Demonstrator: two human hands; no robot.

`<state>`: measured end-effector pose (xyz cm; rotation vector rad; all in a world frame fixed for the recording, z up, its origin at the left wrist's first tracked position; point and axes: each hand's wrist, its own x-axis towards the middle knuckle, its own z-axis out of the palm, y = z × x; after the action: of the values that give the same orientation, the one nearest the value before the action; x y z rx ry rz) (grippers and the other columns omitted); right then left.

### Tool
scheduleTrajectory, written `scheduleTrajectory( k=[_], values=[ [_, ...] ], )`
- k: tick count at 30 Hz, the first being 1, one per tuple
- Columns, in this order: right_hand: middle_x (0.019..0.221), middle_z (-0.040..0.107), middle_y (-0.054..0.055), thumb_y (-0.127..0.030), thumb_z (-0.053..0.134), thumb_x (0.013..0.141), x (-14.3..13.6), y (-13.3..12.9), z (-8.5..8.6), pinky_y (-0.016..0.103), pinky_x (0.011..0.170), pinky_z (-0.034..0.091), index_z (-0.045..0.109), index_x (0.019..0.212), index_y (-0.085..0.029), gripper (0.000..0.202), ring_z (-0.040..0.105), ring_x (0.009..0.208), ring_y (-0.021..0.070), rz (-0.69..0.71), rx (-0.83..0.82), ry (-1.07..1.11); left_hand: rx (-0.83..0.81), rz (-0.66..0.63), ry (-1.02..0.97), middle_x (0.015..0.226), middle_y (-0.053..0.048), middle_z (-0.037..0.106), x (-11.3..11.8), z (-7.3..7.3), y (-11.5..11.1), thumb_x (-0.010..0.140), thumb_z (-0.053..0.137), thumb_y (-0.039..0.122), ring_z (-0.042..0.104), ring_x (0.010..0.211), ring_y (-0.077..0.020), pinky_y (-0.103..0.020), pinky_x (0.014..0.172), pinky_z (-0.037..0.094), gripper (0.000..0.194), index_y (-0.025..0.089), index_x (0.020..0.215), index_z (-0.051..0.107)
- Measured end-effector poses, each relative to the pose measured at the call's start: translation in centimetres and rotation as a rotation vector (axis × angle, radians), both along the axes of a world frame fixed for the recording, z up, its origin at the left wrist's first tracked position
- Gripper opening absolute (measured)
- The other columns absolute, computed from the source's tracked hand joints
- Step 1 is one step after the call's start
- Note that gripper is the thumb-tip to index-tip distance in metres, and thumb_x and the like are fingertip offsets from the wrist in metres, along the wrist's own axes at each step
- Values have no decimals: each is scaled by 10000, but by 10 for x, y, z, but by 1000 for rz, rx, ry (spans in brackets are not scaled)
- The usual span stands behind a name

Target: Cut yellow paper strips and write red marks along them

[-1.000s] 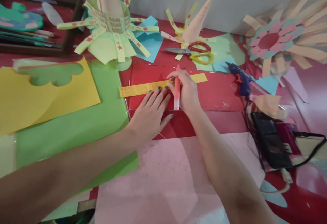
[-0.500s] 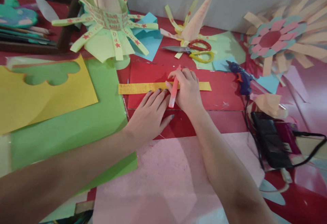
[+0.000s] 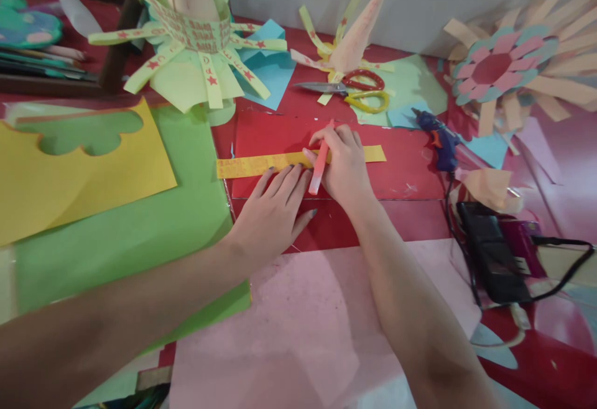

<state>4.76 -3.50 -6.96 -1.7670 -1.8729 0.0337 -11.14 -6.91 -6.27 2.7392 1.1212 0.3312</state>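
A yellow paper strip (image 3: 256, 165) lies across a red board (image 3: 405, 157), with rows of small red writing on its left part. My left hand (image 3: 275, 204) rests flat with fingers stretched out, the fingertips on the strip's lower edge. In my right hand (image 3: 346, 163) is a red marker pen (image 3: 319, 166), its pale end tilted toward me. My right fingers are closed around the marker over the middle of the strip; the writing tip is hidden by the hand.
Scissors (image 3: 368, 99), paper cones with starred strips (image 3: 196, 30) and a paper flower (image 3: 494, 70) stand at the back. On the right are a blue glue gun (image 3: 438, 138) and a black phone-like device (image 3: 492, 253). Yellow paper (image 3: 93, 191) and green paper (image 3: 140, 235) lie left, pink paper (image 3: 289, 322) in front.
The strip's right end has tilted up slightly, its left end down. My right hand and the marker have shifted only a little; my left hand stays in place. The view has moved slightly.
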Motion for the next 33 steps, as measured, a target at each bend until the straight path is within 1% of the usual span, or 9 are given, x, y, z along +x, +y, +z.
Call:
scheduleTrajectory(
  k=[5, 8, 10, 12, 15, 17, 20, 28, 33],
  values=[
    [893, 516, 66, -340, 486, 844, 3, -2, 3, 413, 819, 423, 547, 844, -222, 133, 494, 888, 213, -68, -24, 2, -3, -3, 31, 1393, -176, 412, 0, 1, -1, 921, 331, 359, 380, 1275, -286, -453, 1092, 247, 536, 32, 1345, 364],
    [849, 537, 58, -374, 455, 857, 0, 0, 6, 377, 824, 446, 510, 814, -225, 165, 527, 854, 184, -42, 99, 174, -4, -11, 20, 1389, -190, 410, 0, 1, -1, 919, 340, 366, 370, 1284, -292, -462, 1090, 248, 546, 27, 1347, 357],
    [840, 552, 45, -392, 371, 890, -6, 1, 9, 335, 824, 470, 459, 818, -243, 187, 553, 835, 154, -2, 191, 378, -11, -18, 11, 1396, -192, 401, 0, 0, -1, 917, 346, 360, 362, 1292, -290, -467, 1090, 249, 544, 33, 1351, 348],
    [936, 553, 51, -398, 230, 920, -12, 1, 11, 328, 869, 475, 415, 883, -259, 234, 582, 914, 132, 53, 214, 566, -18, -22, 6, 1408, -186, 387, 0, 0, 0, 913, 358, 343, 352, 1302, -284, -470, 1092, 250, 526, 46, 1347, 358],
    [1098, 571, 66, -420, 138, 922, -21, 2, 11, 382, 899, 474, 368, 986, -260, 288, 559, 1104, 141, 251, 71, 751, -20, -19, -3, 1395, -185, 406, 0, -1, 0, 903, 376, 301, 349, 1306, -279, -474, 1091, 254, 491, 55, 1327, 394],
    [1151, 573, 66, -469, 105, 916, -24, 6, 8, 410, 905, 468, 384, 1010, -251, 366, 514, 1185, 155, 318, -68, 781, -11, -22, 3, 1375, -185, 432, 0, -2, 0, 902, 371, 281, 361, 1297, -281, -476, 1088, 260, 477, 50, 1317, 408],
    [1104, 597, 67, -550, 95, 893, -25, 14, 1, 406, 879, 481, 438, 994, -240, 474, 531, 1167, 163, 301, -153, 790, 0, -27, 22, 1364, -189, 444, 0, -2, 0, 901, 367, 274, 373, 1287, -285, -473, 1083, 267, 480, 37, 1317, 405],
    [1108, 551, 71, -549, 139, 893, -21, 26, -21, 400, 896, 472, 441, 1064, -243, 463, 540, 1149, 156, 219, -128, 785, 30, -28, 67, 1364, -190, 442, 1, 0, 0, 908, 344, 273, 384, 1280, -287, -468, 1078, 273, 482, 42, 1327, 401],
    [1121, 555, 72, -526, 191, 897, -12, 25, -23, 404, 905, 464, 448, 1030, -227, 416, 550, 1136, 154, 141, -63, 779, 53, -42, 81, 1378, -190, 426, 0, -1, 0, 909, 346, 284, 382, 1282, -284, -460, 1073, 285, 486, 42, 1328, 400]
  ],
)
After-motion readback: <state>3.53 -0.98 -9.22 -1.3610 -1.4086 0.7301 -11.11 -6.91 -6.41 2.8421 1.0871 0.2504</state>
